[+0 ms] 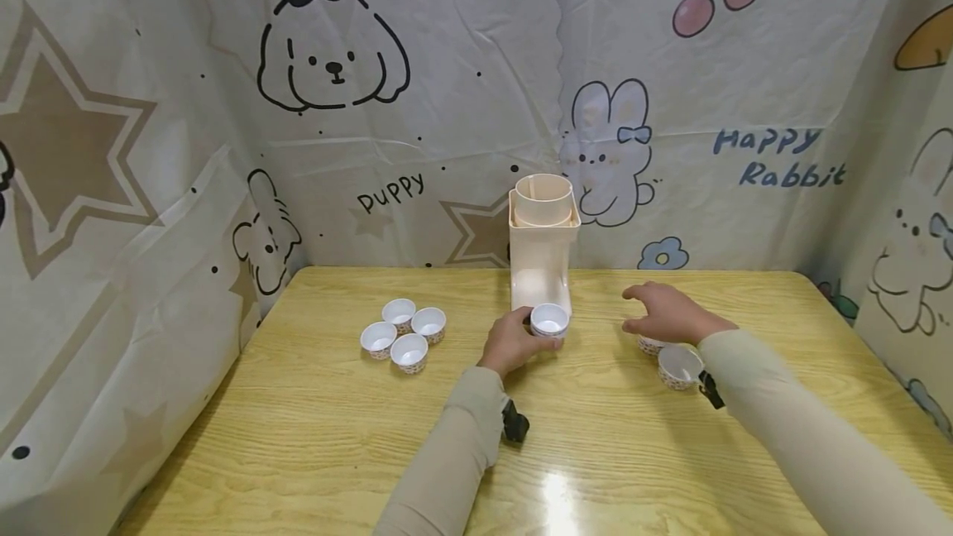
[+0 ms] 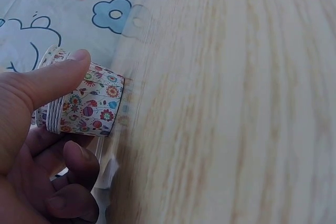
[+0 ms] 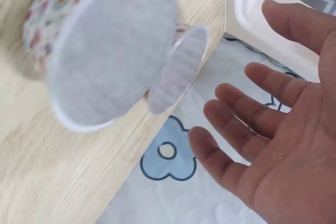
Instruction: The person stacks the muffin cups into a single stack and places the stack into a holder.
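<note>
My left hand (image 1: 514,343) grips a small stack of nested paper baking cups (image 1: 549,323), white inside with a floral print outside. Several rims show close together in the left wrist view, where the thumb lies along the printed cup wall (image 2: 89,100). My right hand (image 1: 676,313) is held over the table at the right with fingers spread and nothing in them. Beneath and beside it stand two cup positions, the nearer baking cup (image 1: 680,368) and a farther cup (image 1: 651,346) partly hidden by the hand. Both show white insides in the right wrist view.
Just behind the held cups stands a cream plastic holder (image 1: 539,259) with a round tube (image 1: 544,201) in its top. Several baking cups (image 1: 409,352) form a cluster on the left of the wooden table (image 1: 298,437). A printed cloth (image 1: 462,106) hangs behind and at both sides.
</note>
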`<state>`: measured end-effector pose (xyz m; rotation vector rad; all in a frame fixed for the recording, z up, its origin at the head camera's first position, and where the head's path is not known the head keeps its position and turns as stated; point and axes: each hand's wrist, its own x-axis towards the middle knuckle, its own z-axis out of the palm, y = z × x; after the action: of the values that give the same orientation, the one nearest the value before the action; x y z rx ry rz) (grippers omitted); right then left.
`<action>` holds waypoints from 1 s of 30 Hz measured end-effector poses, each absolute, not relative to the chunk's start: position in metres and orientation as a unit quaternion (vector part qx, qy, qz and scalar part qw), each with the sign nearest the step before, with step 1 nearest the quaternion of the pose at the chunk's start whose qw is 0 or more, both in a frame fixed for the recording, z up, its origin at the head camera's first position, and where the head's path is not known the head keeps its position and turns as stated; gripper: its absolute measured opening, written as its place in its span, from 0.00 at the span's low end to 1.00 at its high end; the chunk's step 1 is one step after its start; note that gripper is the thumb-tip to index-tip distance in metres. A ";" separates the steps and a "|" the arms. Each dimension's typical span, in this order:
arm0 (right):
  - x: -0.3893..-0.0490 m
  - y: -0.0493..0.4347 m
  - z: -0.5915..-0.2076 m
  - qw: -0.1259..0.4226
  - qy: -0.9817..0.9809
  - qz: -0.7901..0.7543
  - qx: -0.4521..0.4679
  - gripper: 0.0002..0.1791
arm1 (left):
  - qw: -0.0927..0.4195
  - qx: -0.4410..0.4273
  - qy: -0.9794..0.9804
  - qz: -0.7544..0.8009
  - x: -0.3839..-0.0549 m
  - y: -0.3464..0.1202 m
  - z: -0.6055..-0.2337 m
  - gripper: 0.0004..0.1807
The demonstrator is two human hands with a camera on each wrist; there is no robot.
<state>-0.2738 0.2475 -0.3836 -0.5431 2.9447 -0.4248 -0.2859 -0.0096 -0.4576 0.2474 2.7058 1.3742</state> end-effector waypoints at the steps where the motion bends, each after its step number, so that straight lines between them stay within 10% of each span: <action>1: -0.273 0.250 -0.384 0.062 0.973 -0.138 -0.174 0.32 | 0.048 0.081 0.887 0.451 -0.286 -0.010 -0.458 0.35; 30: -0.262 0.261 -0.399 0.109 0.982 -0.117 -0.102 0.36 | 0.041 0.095 0.897 0.430 -0.283 -0.010 -0.457 0.33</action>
<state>-0.2618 0.2608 -0.3987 -0.3001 2.8875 -0.3428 -0.2832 -0.0101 -0.4571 0.2918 2.7464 1.3184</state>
